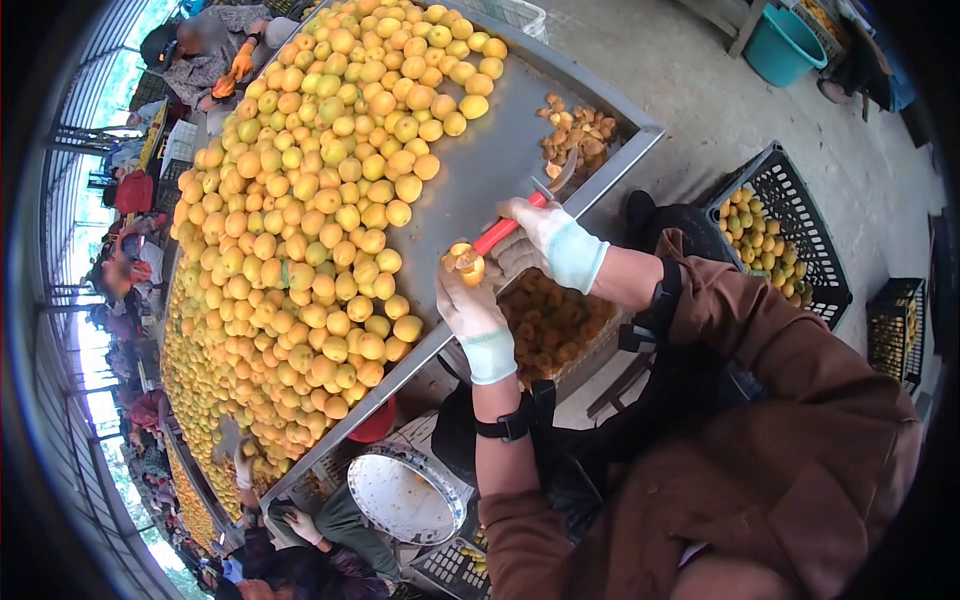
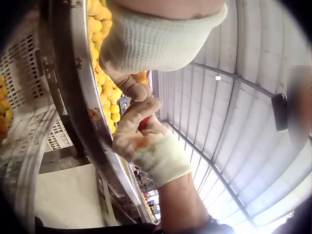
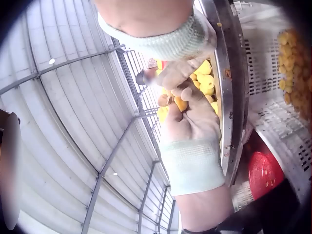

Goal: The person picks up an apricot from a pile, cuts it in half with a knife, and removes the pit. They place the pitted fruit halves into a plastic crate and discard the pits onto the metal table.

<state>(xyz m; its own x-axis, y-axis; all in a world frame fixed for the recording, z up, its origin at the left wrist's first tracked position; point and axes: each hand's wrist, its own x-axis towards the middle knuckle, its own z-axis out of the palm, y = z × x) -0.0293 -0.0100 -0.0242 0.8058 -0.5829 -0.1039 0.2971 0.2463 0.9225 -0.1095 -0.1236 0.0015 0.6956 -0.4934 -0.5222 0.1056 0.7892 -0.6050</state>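
My gloved left hand (image 1: 470,305) pinches a split apricot (image 1: 467,268) close over the metal table's front edge. Its cut side shows orange flesh and a brown middle. In the right wrist view the apricot (image 3: 180,104) sits between the left thumb and fingers. My gloved right hand (image 1: 555,238) grips a red-handled knife (image 1: 493,238); its curved metal blade points away toward the table corner, and the handle's near end is right by the apricot. In the left wrist view the right hand (image 2: 139,131) covers most of the red handle.
Apricots (image 1: 300,200) heap over the metal table (image 1: 470,190). Brown pits (image 1: 580,130) lie in its near corner. Below the edge, a crate (image 1: 575,365) contains orange pieces. A white bucket (image 1: 405,495) stands left; a black crate (image 1: 800,215) of fruit stands right. Other people work alongside.
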